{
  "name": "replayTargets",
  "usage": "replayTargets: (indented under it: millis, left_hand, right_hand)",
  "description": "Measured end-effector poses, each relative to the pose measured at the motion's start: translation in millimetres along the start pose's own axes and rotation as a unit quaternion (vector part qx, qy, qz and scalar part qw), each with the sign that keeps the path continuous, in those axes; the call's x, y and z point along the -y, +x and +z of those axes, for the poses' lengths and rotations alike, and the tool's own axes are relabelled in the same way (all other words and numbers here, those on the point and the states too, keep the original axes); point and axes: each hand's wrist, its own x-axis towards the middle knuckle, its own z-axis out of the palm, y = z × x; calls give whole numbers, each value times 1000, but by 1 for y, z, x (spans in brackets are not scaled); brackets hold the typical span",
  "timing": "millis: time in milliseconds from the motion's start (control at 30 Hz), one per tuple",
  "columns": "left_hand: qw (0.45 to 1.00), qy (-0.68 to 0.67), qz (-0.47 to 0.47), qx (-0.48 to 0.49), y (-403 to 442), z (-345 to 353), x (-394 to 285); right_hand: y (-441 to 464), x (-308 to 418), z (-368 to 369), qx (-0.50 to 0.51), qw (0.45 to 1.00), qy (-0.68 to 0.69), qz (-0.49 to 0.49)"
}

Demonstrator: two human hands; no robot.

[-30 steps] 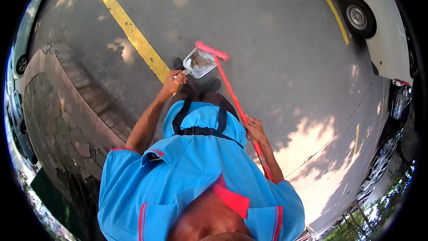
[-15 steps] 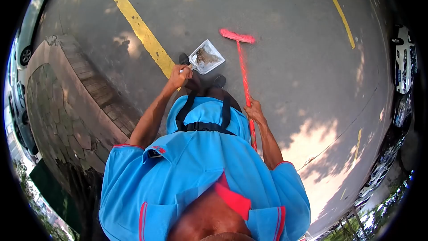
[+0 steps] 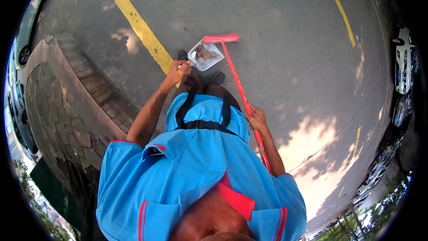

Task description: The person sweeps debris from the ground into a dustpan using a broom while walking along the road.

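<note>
My left hand [image 3: 178, 71] is closed round the handle of a pale dustpan [image 3: 206, 57], whose open side faces away to the upper right. Brown debris [image 3: 205, 54] lies inside the pan. In my right hand [image 3: 257, 118] is the red pole of a broom [image 3: 235, 74], gripped partway along, with its upper end running back beside my forearm. The red broom head [image 3: 221, 38] is at the dustpan's far edge, overlapping its upper corner in view; whether the two touch I cannot tell.
My dark shoes [image 3: 217, 78] stand just behind the dustpan on grey pavement [image 3: 285, 31]. A yellow painted line [image 3: 136, 22] runs along the left. Further left is a raised stone-paved kerb [image 3: 89, 73]. Parked cars, one a white car [image 3: 403, 60], line both sides.
The broom head has moved left, from right of the dustpan to its far edge, and the pole now tilts more. My left hand and the dustpan have barely shifted.
</note>
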Motion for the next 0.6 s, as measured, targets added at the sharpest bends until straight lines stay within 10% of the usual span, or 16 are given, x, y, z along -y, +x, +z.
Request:
replayTargets:
  millis: [233,300,433,500,600]
  left_hand:
    - [1000,-16,5,-13,0,3,15]
    - [1000,-9,8,-15,1,2,15]
    - [1000,17,9,-17,-1,2,11]
    - [1000,14,15,-18,0,1,10]
    - [1000,7,6,-12,-1,2,7]
  right_hand:
    - [60,-7,12,-39,998,-54,-24]
    - [85,-64,20,-139,898,-258,-329]
    - [54,-94,13,-84,907,-238,-337]
    - [-1,-35,3,30,988,-154,-9]
    - [-30,-15,-13,81,995,-49,37]
